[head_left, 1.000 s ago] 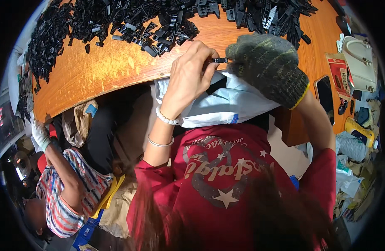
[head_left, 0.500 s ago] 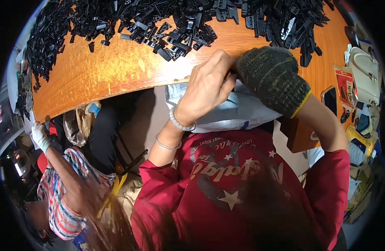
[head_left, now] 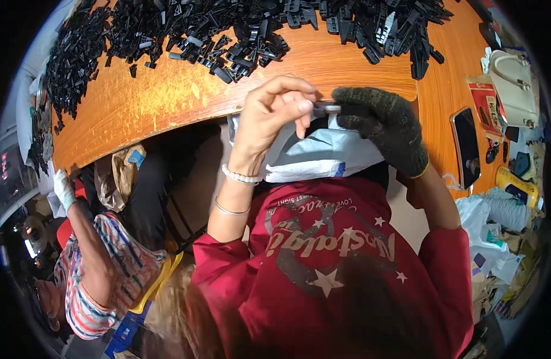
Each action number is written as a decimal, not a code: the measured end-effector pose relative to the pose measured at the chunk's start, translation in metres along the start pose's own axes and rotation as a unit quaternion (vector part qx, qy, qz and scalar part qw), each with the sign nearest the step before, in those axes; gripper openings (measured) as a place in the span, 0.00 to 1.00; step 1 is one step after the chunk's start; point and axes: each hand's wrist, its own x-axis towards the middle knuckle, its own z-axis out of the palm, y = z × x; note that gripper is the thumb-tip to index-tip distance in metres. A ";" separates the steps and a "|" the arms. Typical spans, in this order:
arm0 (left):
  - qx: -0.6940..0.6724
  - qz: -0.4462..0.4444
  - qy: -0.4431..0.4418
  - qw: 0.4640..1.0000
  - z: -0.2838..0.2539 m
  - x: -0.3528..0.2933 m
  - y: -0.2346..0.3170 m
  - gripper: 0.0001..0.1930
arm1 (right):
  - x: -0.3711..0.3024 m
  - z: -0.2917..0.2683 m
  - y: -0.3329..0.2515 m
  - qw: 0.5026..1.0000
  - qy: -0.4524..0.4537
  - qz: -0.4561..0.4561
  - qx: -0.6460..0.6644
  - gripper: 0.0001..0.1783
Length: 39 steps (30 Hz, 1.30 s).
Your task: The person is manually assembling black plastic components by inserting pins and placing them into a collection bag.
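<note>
A small black plastic part (head_left: 328, 109) with a shiny edge is held between my hands, over the front edge of the table. My left hand (head_left: 269, 113) is bare, with a bead bracelet and a bangle at the wrist; its thumb and forefinger pinch the part's left end. On my right hand (head_left: 386, 122) is a dark knitted glove with a yellow cuff, closed around the other end. Its grip hides much of the part. Just below my hands a white sack (head_left: 323, 146) hangs open between the table and my lap.
Heaps of black plastic parts (head_left: 227, 36) cover the far side of the wooden table (head_left: 168, 99). To the right lie a phone (head_left: 466, 146), a red packet (head_left: 486, 107) and a pale handbag (head_left: 513, 87). At the left sits a co-worker in a striped top (head_left: 102, 269), one white-gloved hand (head_left: 64, 188) at the table edge.
My hands have drawn slightly apart, and the black part now shows between them. My right hand has turned, its fingers now pointing left. The whole view has shifted slightly.
</note>
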 end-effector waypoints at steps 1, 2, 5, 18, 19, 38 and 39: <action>0.002 -0.022 -0.009 1.000 0.001 0.002 -0.004 0.09 | -0.002 0.000 -0.002 0.999 -0.012 0.014 0.041 0.19; 0.005 -0.043 -0.017 0.999 0.004 0.004 -0.009 0.10 | -0.003 0.003 0.008 0.999 -0.005 -0.030 0.037 0.18; 0.027 -0.072 -0.002 0.997 0.013 0.003 -0.012 0.08 | -0.004 -0.001 0.005 0.992 -0.010 0.021 0.123 0.18; 0.486 0.249 0.025 0.837 0.029 0.059 -0.022 0.06 | -0.020 -0.009 0.001 0.993 -0.042 0.013 -0.114 0.22; 0.505 0.335 0.005 0.795 0.035 0.072 -0.024 0.05 | -0.022 -0.010 0.004 0.993 -0.040 0.014 -0.115 0.22; 0.682 0.455 -0.090 0.566 0.030 0.053 -0.026 0.12 | -0.007 -0.013 0.038 0.944 0.058 0.070 0.318 0.25; 0.683 0.455 -0.089 0.565 0.028 0.051 -0.029 0.12 | -0.005 -0.011 0.038 0.938 0.055 0.060 0.337 0.24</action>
